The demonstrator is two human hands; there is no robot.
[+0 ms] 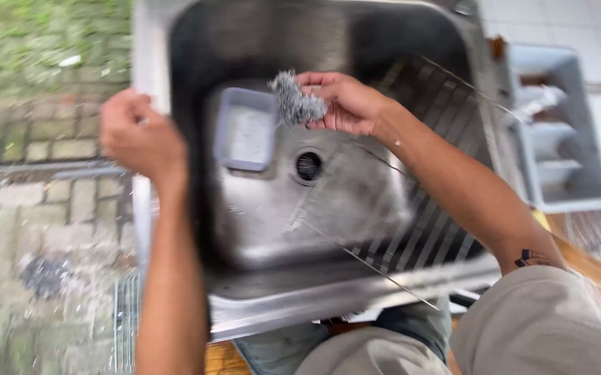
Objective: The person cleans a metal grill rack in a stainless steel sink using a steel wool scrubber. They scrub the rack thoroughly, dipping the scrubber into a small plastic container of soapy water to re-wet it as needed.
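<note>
Right hand (345,104) pinches steel wool (297,103); grey square tub (245,132) just beside it. Left hand (134,135) grips sink rim (149,76), fingers curled.

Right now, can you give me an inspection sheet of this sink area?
Surface: stainless steel sink, basin wet-looking, drain open; picture blurred by motion.
Job's things: steel wool scrubber pinched in the right hand over the basin; wire rack leaning inside the sink on the right side.
Clutter: small grey rectangular container in the basin, beside the drain.
Fingers: right hand's fingers closed on the scrubber; left hand at the sink's left rim, grip unclear.
Cables: nothing seen.
Surroundings: grey compartment tray right of the sink; brick paving and grass left.
</note>
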